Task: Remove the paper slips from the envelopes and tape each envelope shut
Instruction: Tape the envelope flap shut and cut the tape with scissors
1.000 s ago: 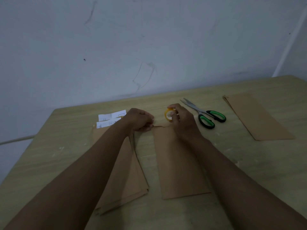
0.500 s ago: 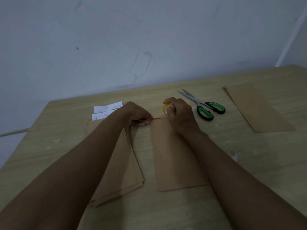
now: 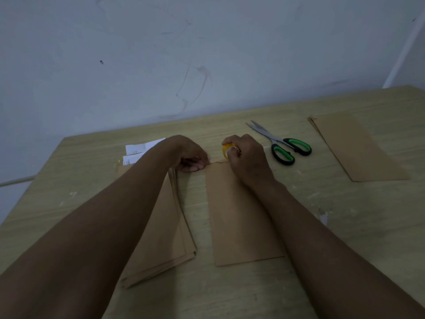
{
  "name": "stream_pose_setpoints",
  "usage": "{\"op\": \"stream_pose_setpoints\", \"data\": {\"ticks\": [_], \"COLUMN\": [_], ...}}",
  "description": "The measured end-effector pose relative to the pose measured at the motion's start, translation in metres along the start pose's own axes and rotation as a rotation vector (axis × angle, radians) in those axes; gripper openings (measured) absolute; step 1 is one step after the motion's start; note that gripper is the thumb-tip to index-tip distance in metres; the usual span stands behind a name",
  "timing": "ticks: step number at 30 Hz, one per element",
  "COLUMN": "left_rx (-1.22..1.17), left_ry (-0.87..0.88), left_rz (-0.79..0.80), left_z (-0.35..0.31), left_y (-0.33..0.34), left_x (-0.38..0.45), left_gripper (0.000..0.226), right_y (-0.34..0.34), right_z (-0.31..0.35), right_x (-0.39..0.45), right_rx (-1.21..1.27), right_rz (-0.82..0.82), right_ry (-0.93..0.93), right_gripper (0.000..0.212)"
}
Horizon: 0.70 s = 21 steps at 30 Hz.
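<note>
**Taping the far end of the middle envelope**

Head view: one envelope (image 3: 241, 217) lies flat mid-tabletop (image 3: 345, 226), long axis running near to far. At its far end the right hand (image 3: 247, 157) has its fingers clamped on a tape roll (image 3: 227, 150); the left hand (image 3: 192, 157), fingers curled together, pinches the tape end. Envelope stack (image 3: 165, 231) and paper slips (image 3: 142, 149) left, scissors (image 3: 281, 143) right.

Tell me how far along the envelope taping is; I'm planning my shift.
Done, apparently: two paper slips lie out, and an envelope pile sits apart, right. In hand: the right hand grips the tape roll at the middle envelope's top; the left hand steadies it. Left: the stack beneath the left arm.
</note>
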<state>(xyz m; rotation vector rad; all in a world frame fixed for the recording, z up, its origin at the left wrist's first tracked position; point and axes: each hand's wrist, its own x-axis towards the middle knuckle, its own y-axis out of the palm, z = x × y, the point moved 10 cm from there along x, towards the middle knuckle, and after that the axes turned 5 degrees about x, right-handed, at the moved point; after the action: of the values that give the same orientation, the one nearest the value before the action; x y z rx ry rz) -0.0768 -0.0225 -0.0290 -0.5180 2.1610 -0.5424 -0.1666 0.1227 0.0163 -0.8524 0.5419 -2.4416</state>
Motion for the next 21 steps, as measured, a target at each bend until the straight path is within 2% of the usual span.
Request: {"op": "stream_pose_setpoints", "data": {"ticks": [8,13,15,18,21], "left_rx": [0.131,0.131,0.158,0.321,0.427], "left_ry": [0.005,0.022,0.055,0.25,0.535], "left_rz": [-0.015,-0.035,-0.152,-0.475,-0.684], "left_z": [-0.008,-0.009,-0.011,-0.024,-0.039], "left_y": [0.001,0.001,-0.009,-0.03,-0.015], "left_x": [0.0,-0.004,-0.007,-0.022,-0.052], "left_gripper": [0.023,0.027,0.027,0.033,0.013], "right_y": [0.0,0.002,0.003,0.003,0.004], "right_z": [0.007,0.008,0.008,0.009,0.009], "right_x": [-0.001,-0.001,-0.001,-0.001,-0.002], "right_rx": [-0.029,-0.039,-0.044,-0.053,-0.069], "right_rz": [0.018,0.023,0.026,0.031,0.026], "right_ry": [-0.035,-0.041,-0.042,-0.042,-0.047], "right_gripper": [0.03,0.032,0.034,0.036,0.036]}}
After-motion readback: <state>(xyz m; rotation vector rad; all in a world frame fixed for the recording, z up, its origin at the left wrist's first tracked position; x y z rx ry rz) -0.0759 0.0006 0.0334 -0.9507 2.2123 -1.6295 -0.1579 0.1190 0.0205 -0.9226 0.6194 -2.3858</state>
